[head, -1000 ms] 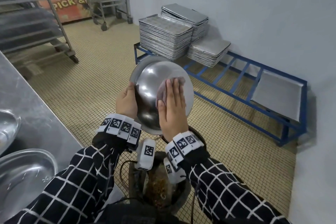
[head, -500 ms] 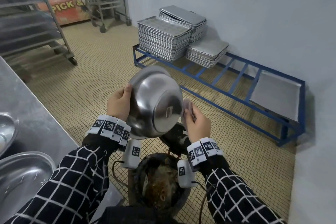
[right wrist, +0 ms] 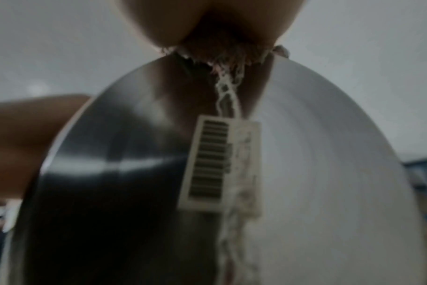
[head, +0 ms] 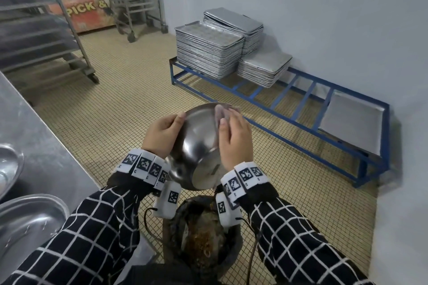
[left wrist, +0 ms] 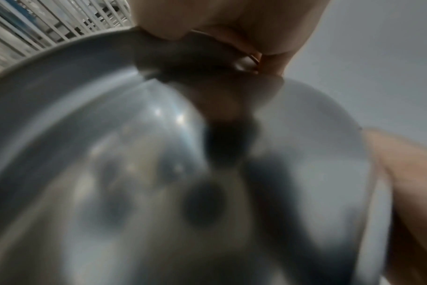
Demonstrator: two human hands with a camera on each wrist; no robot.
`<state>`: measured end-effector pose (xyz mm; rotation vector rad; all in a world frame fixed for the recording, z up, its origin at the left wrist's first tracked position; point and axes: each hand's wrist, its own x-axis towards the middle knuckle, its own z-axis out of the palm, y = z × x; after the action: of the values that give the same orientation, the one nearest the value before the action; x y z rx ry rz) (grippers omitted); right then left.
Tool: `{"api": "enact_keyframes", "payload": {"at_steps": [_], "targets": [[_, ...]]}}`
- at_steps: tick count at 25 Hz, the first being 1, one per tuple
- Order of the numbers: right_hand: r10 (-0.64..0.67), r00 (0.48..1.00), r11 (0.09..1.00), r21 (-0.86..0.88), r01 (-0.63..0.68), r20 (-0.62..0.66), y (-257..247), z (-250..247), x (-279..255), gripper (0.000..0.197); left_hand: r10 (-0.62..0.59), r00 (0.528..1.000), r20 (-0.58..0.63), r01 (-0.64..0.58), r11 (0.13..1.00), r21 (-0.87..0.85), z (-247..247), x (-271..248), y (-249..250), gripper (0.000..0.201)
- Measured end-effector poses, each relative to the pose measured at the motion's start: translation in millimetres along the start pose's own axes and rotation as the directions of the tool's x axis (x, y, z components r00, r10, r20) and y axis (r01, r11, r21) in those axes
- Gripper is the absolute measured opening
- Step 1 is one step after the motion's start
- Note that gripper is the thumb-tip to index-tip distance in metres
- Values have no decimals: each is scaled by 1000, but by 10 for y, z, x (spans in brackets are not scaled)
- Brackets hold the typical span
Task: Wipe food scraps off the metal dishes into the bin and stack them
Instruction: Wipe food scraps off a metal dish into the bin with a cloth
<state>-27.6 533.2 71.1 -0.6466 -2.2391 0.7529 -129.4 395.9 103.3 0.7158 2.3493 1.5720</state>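
Observation:
A round metal bowl (head: 196, 146) is tilted above the black bin (head: 235, 244), its underside and barcode sticker (head: 214, 170) turned towards me. My left hand (head: 177, 120) grips the bowl's left rim, thumb on the outside. My right hand (head: 228, 118) holds a pinkish cloth (head: 220, 110) against the upper right rim. Brown food scraps (head: 203, 243) lie in the bin. In the left wrist view, fingers (left wrist: 207, 29) curl over the blurred bowl (left wrist: 110, 173). The right wrist view shows the bowl's base (right wrist: 317, 173), its sticker (right wrist: 207, 164) and frayed cloth threads (right wrist: 224, 77).
A steel counter (head: 34, 127) runs along the left with two more metal dishes (head: 27, 220) (head: 7, 164). A low blue rack (head: 301, 120) by the wall carries stacks of baking trays (head: 208, 53). Wheeled tray racks (head: 46, 30) stand at the back left.
The bowl has turned from inside-facing to underside-facing and dropped lower over the bin. My right hand left the inside, swung round the right side and now holds the cloth at the upper rim.

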Motion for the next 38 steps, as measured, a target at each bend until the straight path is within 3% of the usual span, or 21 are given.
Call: {"api": "enact_keyframes", "payload": {"at_steps": [2,4,8,9,11,14,16,19,21,22,23,25,27,31,33,35,38], "targets": [[239,969,956,159,-245,57,130,-70,40,43,-10,1000,0,10,1000,15,-19,14,-29,35],[278,954,943,156,-293,109,149,-105,-21,43,-24,1000,-10,24,999,28,-11,36,-51,41],[-41,990,988,-143,61,135,-70,68,-202,55,-35,998,-51,35,999,1,88,62,-26,45],[-87,989,970,-215,112,121,-111,115,-199,58,-18,999,-45,18,1000,3,123,53,2,45],[-67,993,966,-243,90,101,-132,140,-102,60,48,998,-32,-46,997,62,162,31,53,44],[61,994,990,-134,-49,88,-64,46,43,58,69,998,-8,-67,992,105,154,21,81,45],[228,968,972,32,-233,102,22,-72,102,50,47,999,-5,-47,997,56,129,32,38,44],[522,839,780,310,-543,157,247,-291,77,40,-49,998,-39,45,996,-77,88,75,-98,44],[603,762,648,412,-640,235,361,-411,2,39,-125,990,-64,111,976,-189,60,98,-179,55],[604,754,634,417,-651,259,408,-438,-39,37,-153,986,-59,136,965,-225,53,113,-232,61],[586,769,653,413,-634,253,455,-439,-75,32,-163,986,-47,146,957,-251,47,124,-286,59],[533,824,722,405,-561,192,507,-415,-106,18,-154,988,-3,148,956,-252,30,119,-348,36],[449,884,807,363,-465,132,566,-378,-50,19,-104,993,52,111,979,-168,14,128,-422,23],[140,981,987,56,-149,136,600,-272,177,25,-46,986,160,54,998,-44,13,129,-438,16],[0,971,993,-111,27,239,521,-192,223,28,-11,975,223,10,1000,6,72,114,-354,18],[-43,944,955,-265,136,327,395,-125,212,28,29,967,253,-61,991,119,138,92,-267,16],[-109,944,953,-237,188,310,222,-68,142,23,49,977,209,-101,965,243,153,120,-274,26]]}}
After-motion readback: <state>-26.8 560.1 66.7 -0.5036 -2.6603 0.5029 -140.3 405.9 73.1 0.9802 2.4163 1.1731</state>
